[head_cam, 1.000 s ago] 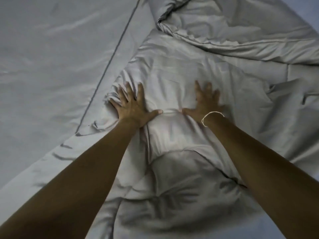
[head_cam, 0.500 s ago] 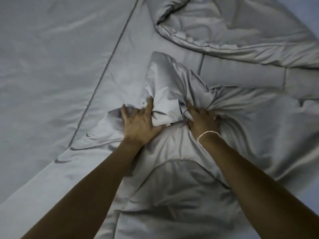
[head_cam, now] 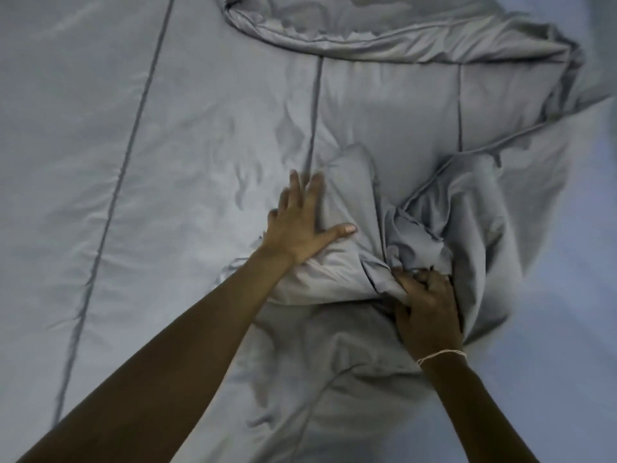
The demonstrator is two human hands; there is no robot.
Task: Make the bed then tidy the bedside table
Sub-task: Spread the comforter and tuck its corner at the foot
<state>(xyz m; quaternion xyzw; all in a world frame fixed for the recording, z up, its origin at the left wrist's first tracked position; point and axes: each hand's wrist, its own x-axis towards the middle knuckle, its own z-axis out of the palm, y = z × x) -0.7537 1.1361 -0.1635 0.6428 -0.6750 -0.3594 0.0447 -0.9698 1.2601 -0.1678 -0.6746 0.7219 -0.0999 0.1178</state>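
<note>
I look down from the head camera at a grey comforter point(head_cam: 384, 105) that covers almost the whole bed, quilted with dark stitched lines running away from me. Both bare forearms reach into view from the bottom edge.

The left hand point(head_cam: 300, 225) lies flat on the comforter near its middle, fingers straight and spread, thumb stretched out to the right, palm pressing down on a puffed fold of the fabric. It grips nothing.

Just right of it and closer to me, the right hand point(head_cam: 425, 309) has its fingers curled tight into a bunched wad of the same comforter, gathering the cloth into a crumpled peak that rises just beyond the knuckles. A thin pale string bracelet point(head_cam: 440, 355) circles that wrist.

Beyond both hands, the comforter's far edge is rolled over itself in a thick curved ridge point(head_cam: 400, 41). Along the right side of the comforter, a strip of paler blue sheet point(head_cam: 581, 262) shows.
</note>
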